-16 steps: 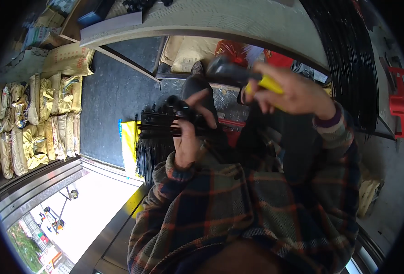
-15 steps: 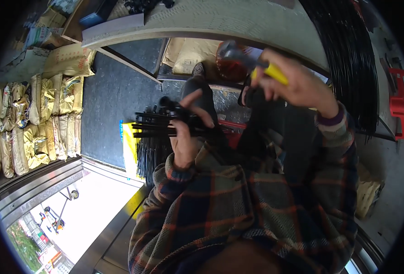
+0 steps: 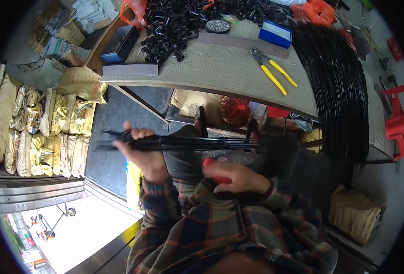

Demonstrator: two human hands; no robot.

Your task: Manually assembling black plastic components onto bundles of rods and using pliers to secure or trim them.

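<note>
A bundle of long thin black cables (image 3: 202,144) lies level across my lap. My left hand (image 3: 142,153) is closed round its left end, where the tips are smeared by motion. Just below the bundle, my right hand (image 3: 240,177) is closed on a red thing (image 3: 214,170); the fingers hide most of it, so its kind does not show. On the worktable, cutting pliers with yellow handles (image 3: 275,73) lie with their handles spread, touched by neither hand.
The worktable (image 3: 220,59) carries a heap of small black parts (image 3: 165,39), a blue box (image 3: 275,34) and hanging black cables (image 3: 336,91). Stacked sacks (image 3: 46,132) stand at the left. A red stool (image 3: 396,118) is at the far right, a brown sack (image 3: 357,214) below.
The yellow-handled pliers have left my right hand and lie on the worktable. My right hand has come down to my lap and taken the red thing. My left hand has moved left with the cables.
</note>
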